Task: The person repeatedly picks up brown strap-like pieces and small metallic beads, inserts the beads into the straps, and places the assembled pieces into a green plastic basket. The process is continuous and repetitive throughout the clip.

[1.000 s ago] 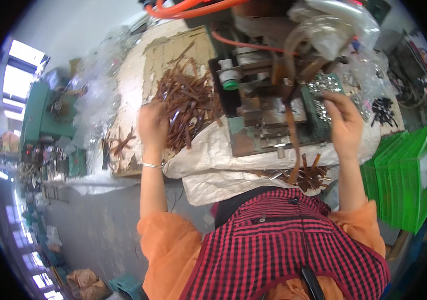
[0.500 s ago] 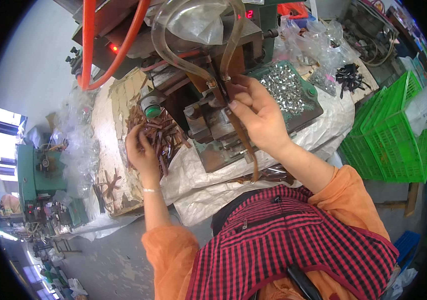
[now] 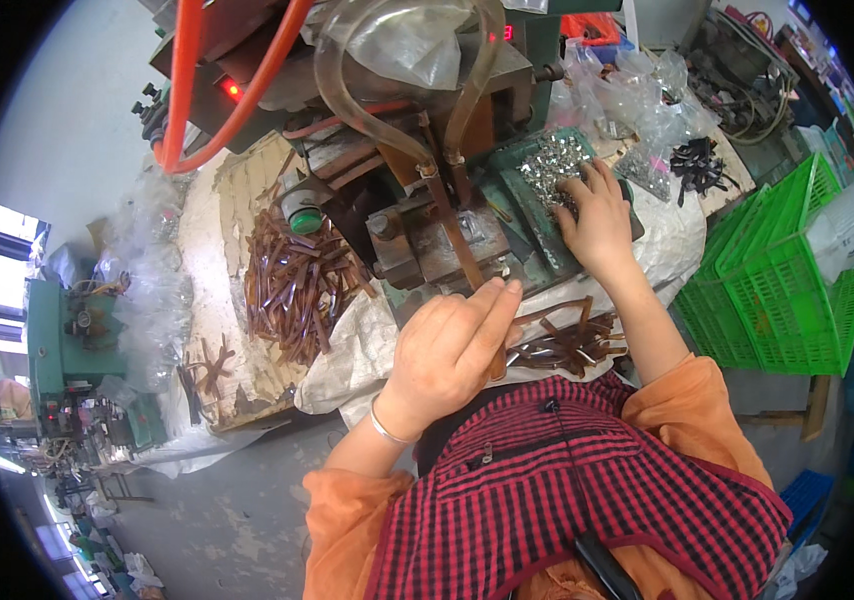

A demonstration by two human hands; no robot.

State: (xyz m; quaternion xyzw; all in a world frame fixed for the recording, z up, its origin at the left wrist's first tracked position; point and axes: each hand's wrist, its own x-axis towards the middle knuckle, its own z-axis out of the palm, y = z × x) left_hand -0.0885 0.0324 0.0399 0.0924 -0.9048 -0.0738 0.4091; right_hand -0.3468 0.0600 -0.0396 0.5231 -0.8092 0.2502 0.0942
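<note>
My left hand (image 3: 447, 350) is closed around the lower end of a long brown strip (image 3: 459, 245) at the front of the machine. The strip's upper end lies at the metal block (image 3: 472, 235) under the machine head. To the right, my right hand (image 3: 595, 222) reaches onto a heap of small silver metal clips (image 3: 550, 165) in a green tray (image 3: 537, 228). Its fingers are apart and bent, with the tips at the edge of the heap; no clip shows between them.
A large pile of brown strips (image 3: 297, 290) lies left of the machine, beside a green button (image 3: 305, 221). More strips (image 3: 577, 340) lie at the near edge. Clear hoses (image 3: 332, 90) and an orange hose (image 3: 179, 90) hang above. Green crates (image 3: 767, 270) stand at right.
My right hand has left the machine head and moved right to the silver clips. My left hand has come from the strip pile to the brown strip's lower end.
</note>
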